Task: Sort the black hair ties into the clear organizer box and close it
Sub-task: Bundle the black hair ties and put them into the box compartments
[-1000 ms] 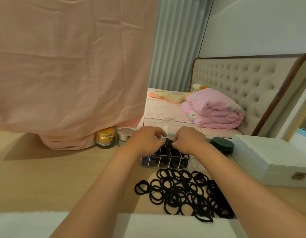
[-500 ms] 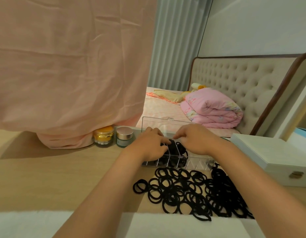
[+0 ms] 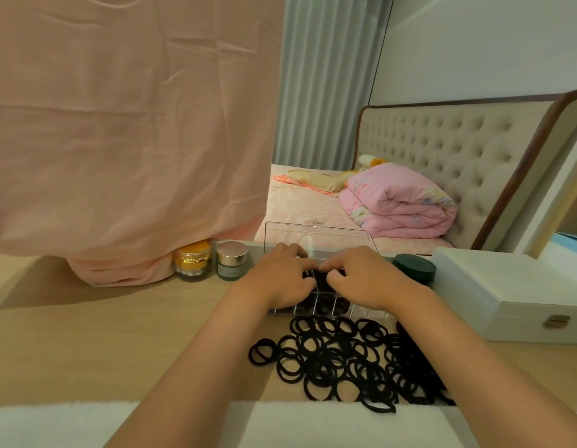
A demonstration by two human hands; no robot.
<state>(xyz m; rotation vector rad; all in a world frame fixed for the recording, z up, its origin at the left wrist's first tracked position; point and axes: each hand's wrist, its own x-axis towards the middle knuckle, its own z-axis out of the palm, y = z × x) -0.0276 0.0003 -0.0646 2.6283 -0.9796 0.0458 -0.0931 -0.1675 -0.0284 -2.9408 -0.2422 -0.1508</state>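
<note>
Closer together now, the left hand [image 3: 280, 281] and right hand [image 3: 364, 278] curl their fingers; I see them pinching black hair ties [image 3: 320, 280] inside the clear organizer box [image 3: 316, 236] at centre frame; more lie loose on the table [image 3: 119, 334].

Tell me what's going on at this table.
A person is packing hair ties into the clear organizer box. The left hand and right hand are both over the open box, fingers curled on a bunch of ties in a middle compartment. Its lid stands up behind. A large pile of loose ties lies on the table in front, so plenty is left.
</note>
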